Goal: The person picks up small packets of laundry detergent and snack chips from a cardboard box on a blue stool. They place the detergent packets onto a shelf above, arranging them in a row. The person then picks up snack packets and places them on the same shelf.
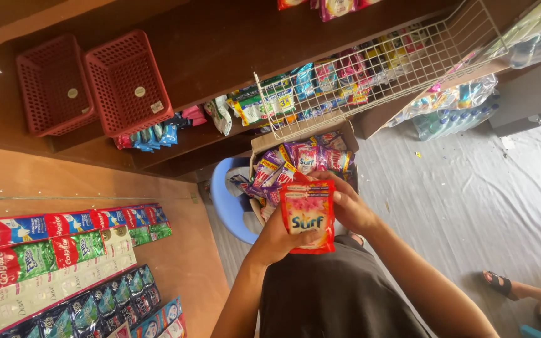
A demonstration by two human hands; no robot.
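Observation:
A red detergent sachet pack with a pink flower print is held upright in front of me. My left hand grips its lower left edge, thumb across the bottom. My right hand holds its upper right side from behind. Just beyond the pack stands an open cardboard box filled with several purple and pink sachets. The box rests on a blue plastic stool.
Two red plastic baskets sit on a brown wooden shelf. A white wire basket holds small packets. Strips of sachets hang at the left. Wrapped bottles lie at the right. Another person's sandalled foot rests on the grey floor.

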